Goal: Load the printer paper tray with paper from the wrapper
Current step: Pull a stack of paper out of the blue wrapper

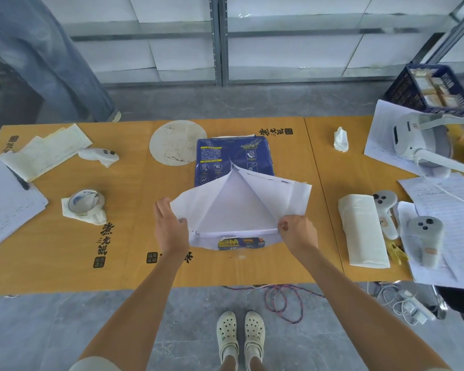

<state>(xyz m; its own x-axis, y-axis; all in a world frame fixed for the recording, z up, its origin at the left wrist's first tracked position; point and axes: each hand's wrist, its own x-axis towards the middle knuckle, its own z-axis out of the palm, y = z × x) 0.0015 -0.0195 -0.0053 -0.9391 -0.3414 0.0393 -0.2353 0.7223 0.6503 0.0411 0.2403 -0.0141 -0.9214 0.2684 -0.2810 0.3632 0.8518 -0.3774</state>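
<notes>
Early yet: both hands, left hand (170, 226) and right hand (296, 232), pinch the wrapper (233, 159) flaps open, fingers closed on them (no printer tray visible), paper still inside.

Glossy blue paper wrapper (233, 159) with matt white inside, smooth wood-grain table (252, 266), grey stone-look floor (188, 330)
</notes>
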